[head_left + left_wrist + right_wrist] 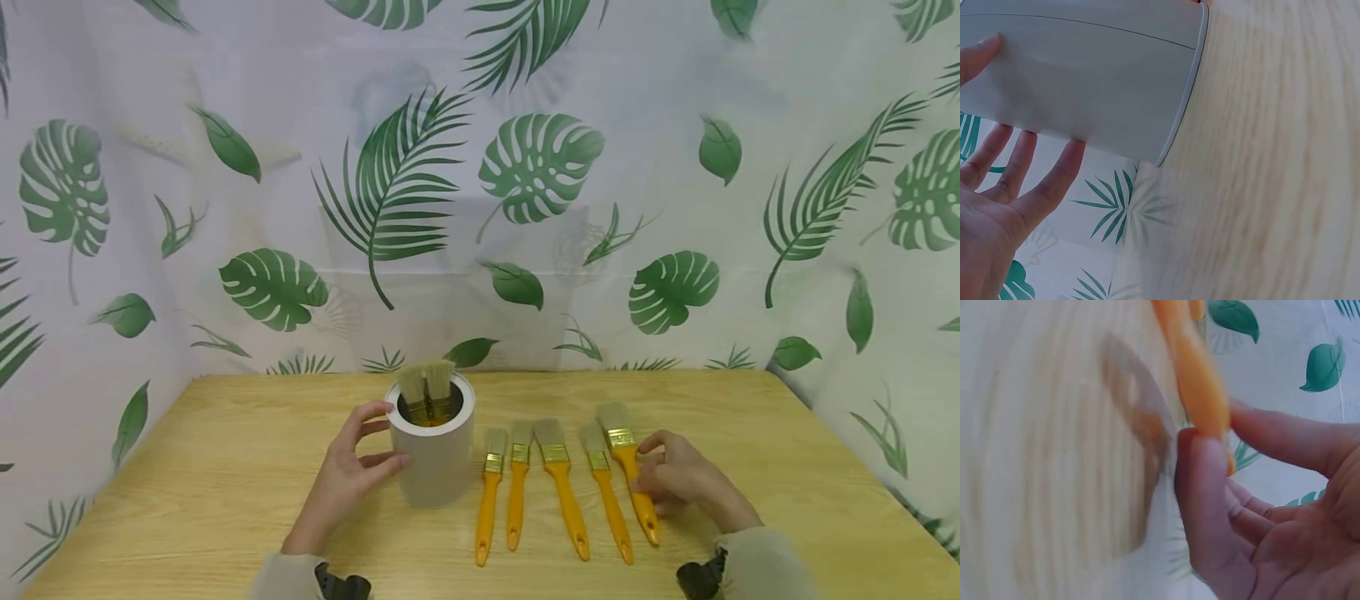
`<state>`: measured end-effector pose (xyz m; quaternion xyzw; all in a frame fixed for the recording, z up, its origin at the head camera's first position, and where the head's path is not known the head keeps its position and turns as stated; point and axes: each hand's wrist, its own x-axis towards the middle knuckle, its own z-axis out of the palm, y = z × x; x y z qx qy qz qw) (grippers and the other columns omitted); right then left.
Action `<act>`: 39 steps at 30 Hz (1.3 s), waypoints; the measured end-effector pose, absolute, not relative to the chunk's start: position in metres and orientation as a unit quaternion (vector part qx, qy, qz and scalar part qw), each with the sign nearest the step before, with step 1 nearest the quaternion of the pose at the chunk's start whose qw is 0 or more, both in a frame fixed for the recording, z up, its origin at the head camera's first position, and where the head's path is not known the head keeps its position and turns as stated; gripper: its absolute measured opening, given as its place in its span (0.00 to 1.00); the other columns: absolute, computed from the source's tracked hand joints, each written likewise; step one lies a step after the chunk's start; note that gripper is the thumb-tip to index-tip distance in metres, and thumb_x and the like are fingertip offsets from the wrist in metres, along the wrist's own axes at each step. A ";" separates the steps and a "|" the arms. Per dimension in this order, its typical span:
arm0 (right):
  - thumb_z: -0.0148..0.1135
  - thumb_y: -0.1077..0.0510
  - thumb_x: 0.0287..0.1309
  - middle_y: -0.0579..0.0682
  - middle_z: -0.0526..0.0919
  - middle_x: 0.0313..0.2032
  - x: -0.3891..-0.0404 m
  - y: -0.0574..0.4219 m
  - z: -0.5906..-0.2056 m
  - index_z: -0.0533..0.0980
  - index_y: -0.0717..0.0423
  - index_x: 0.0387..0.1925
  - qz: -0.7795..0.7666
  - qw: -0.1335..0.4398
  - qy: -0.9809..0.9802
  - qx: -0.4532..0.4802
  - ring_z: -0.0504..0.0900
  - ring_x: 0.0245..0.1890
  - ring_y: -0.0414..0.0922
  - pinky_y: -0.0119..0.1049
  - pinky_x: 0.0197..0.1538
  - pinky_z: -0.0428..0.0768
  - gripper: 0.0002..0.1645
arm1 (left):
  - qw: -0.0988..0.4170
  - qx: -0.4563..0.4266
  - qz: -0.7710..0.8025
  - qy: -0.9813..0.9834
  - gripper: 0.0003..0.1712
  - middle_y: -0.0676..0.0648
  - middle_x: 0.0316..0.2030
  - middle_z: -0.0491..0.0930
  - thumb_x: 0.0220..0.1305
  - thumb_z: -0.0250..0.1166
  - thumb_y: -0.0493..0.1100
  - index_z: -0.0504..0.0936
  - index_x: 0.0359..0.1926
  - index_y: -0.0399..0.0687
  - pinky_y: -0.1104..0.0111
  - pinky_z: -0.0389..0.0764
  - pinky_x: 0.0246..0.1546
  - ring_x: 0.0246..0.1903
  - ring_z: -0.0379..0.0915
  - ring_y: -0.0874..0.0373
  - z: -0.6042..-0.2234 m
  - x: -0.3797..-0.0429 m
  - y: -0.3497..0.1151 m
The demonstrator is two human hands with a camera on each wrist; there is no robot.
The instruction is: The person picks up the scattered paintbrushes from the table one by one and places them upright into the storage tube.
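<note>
A white-grey cylindrical container (pixel 437 471) stands upright on the table, with two paintbrushes (pixel 439 379) in it, bristles up. My left hand (pixel 345 479) holds the container's left side, fingertips near the rim and thumb lower on the front. In the left wrist view, the thumb and fingertips touch its smooth wall (pixel 1104 81). To the right, my right hand (pixel 682 477) pinches the orange handle of the rightmost paintbrush (pixel 624 450). The right wrist view shows that handle (pixel 1200 387) between thumb and index finger; its bristles are out of that view.
Several more orange-handled paintbrushes (pixel 558 471) lie in a row between the container and my right hand, bristles pointing away. The wooden table (pixel 225 467) reaches back to a white leaf-print curtain (pixel 450 325), which also hangs at both sides.
</note>
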<state>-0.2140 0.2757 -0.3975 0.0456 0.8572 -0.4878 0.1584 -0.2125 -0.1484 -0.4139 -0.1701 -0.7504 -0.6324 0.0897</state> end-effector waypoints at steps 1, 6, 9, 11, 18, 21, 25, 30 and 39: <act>0.65 0.70 0.58 0.69 0.77 0.48 -0.214 0.277 -0.398 0.59 0.74 0.58 -0.500 0.161 0.849 0.047 0.81 0.29 0.47 0.38 0.27 0.86 0.33 | 0.088 -0.170 -0.633 -0.750 0.36 0.39 0.66 0.67 0.56 0.71 0.22 0.70 0.63 0.41 0.56 0.85 0.50 0.61 0.68 0.36 -0.414 -0.213 -0.147; 0.65 0.70 0.61 0.65 0.77 0.47 -0.215 0.281 -0.402 0.56 0.73 0.62 -0.556 0.158 0.815 0.036 0.83 0.34 0.49 0.41 0.32 0.87 0.35 | 0.087 -0.165 -0.634 -0.751 0.36 0.39 0.65 0.68 0.55 0.71 0.22 0.70 0.63 0.42 0.58 0.86 0.50 0.61 0.68 0.36 -0.414 -0.212 -0.146; 0.66 0.68 0.62 0.66 0.76 0.49 -0.215 0.282 -0.403 0.55 0.73 0.64 -0.577 0.142 0.804 0.023 0.83 0.37 0.49 0.45 0.36 0.88 0.37 | 0.085 -0.166 -0.634 -0.751 0.36 0.39 0.65 0.68 0.55 0.71 0.22 0.70 0.63 0.42 0.58 0.86 0.50 0.62 0.68 0.36 -0.415 -0.213 -0.146; 0.66 0.67 0.63 0.66 0.75 0.50 -0.215 0.280 -0.402 0.55 0.72 0.64 -0.587 0.131 0.799 0.015 0.83 0.38 0.49 0.47 0.39 0.88 0.37 | 0.085 -0.167 -0.633 -0.751 0.36 0.39 0.65 0.68 0.55 0.71 0.22 0.70 0.63 0.42 0.59 0.86 0.50 0.61 0.68 0.36 -0.415 -0.213 -0.147; 0.65 0.68 0.64 0.65 0.74 0.50 -0.215 0.271 -0.396 0.54 0.72 0.64 -0.622 0.103 0.775 0.031 0.84 0.36 0.47 0.45 0.39 0.89 0.36 | 0.085 -0.174 -0.633 -0.749 0.36 0.39 0.65 0.67 0.56 0.71 0.22 0.70 0.63 0.42 0.58 0.86 0.50 0.61 0.68 0.36 -0.414 -0.214 -0.147; 0.63 0.68 0.65 0.67 0.71 0.54 -0.215 0.265 -0.394 0.53 0.70 0.65 -0.642 0.093 0.760 0.044 0.84 0.37 0.45 0.45 0.40 0.89 0.36 | 0.087 -0.175 -0.633 -0.749 0.36 0.39 0.65 0.67 0.55 0.71 0.22 0.70 0.63 0.42 0.57 0.86 0.49 0.61 0.68 0.35 -0.415 -0.214 -0.146; 0.61 0.69 0.67 0.65 0.70 0.54 -0.216 0.260 -0.393 0.51 0.70 0.67 -0.676 0.073 0.730 0.062 0.84 0.36 0.43 0.43 0.41 0.89 0.36 | 0.087 -0.173 -0.634 -0.749 0.36 0.39 0.65 0.68 0.55 0.71 0.22 0.69 0.63 0.42 0.57 0.86 0.49 0.61 0.68 0.36 -0.415 -0.214 -0.146; 0.61 0.69 0.67 0.56 0.74 0.46 -0.216 0.257 -0.393 0.51 0.68 0.66 -0.700 0.054 0.708 0.072 0.85 0.34 0.43 0.41 0.39 0.89 0.35 | 0.082 -0.172 -0.637 -0.747 0.36 0.40 0.65 0.68 0.56 0.71 0.22 0.70 0.63 0.42 0.57 0.86 0.50 0.61 0.68 0.36 -0.416 -0.213 -0.145; 0.61 0.69 0.67 0.54 0.77 0.44 -0.217 0.245 -0.385 0.53 0.67 0.62 -0.717 0.032 0.693 0.065 0.85 0.33 0.43 0.39 0.39 0.89 0.31 | 0.076 -0.172 -0.638 -0.746 0.36 0.39 0.65 0.68 0.57 0.72 0.24 0.69 0.64 0.42 0.56 0.85 0.51 0.62 0.67 0.37 -0.415 -0.212 -0.147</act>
